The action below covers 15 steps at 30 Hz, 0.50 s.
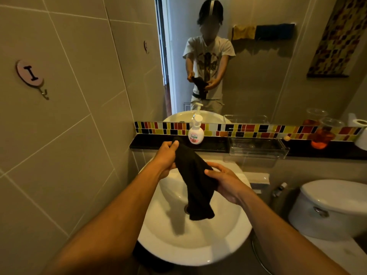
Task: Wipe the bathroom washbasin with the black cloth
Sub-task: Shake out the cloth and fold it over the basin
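A person holds a black cloth [193, 181] in the air above the white washbasin [198, 243], the left hand [165, 158] with its grip clenched around the cloth's upper end and the right hand [224, 180] grasping its middle from the side. The cloth's lower end hangs loose over the drain (partly hidden behind the fabric), not touching the bowl. Behind the basin, a pump soap bottle [196, 132] and a clear plastic tray [258, 148] stand on the dark worktop [151, 141] under a strip of coloured tiles, with a toilet cistern [333, 207] to the right.
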Each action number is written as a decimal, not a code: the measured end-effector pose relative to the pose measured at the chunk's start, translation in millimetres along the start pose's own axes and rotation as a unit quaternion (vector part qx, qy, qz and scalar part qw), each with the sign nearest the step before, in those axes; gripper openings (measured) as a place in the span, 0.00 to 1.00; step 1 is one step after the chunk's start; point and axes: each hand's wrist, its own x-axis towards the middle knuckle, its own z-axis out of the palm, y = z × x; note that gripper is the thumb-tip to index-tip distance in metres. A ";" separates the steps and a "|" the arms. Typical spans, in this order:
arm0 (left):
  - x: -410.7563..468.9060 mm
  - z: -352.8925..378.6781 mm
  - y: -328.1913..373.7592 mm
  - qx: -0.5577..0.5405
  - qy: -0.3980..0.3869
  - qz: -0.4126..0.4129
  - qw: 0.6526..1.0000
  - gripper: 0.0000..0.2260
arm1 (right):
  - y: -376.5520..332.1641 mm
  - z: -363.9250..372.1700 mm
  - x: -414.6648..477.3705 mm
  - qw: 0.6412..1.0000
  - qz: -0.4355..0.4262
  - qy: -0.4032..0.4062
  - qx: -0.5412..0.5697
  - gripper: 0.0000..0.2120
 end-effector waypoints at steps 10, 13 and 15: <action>-23.4 0.7 -92.8 -0.086 -0.111 -0.123 0.982 0.38 | -25.7 -17.2 2.7 0.967 -0.048 0.128 -0.215 0.13; -27.5 13.5 -110.8 -0.081 -0.133 -0.154 0.976 0.40 | -32.7 -23.0 2.1 0.964 -0.045 0.143 -0.222 0.14; -28.7 22.3 -119.0 -0.066 -0.165 -0.163 0.970 0.37 | -33.6 -31.7 1.3 0.962 -0.034 0.148 -0.225 0.15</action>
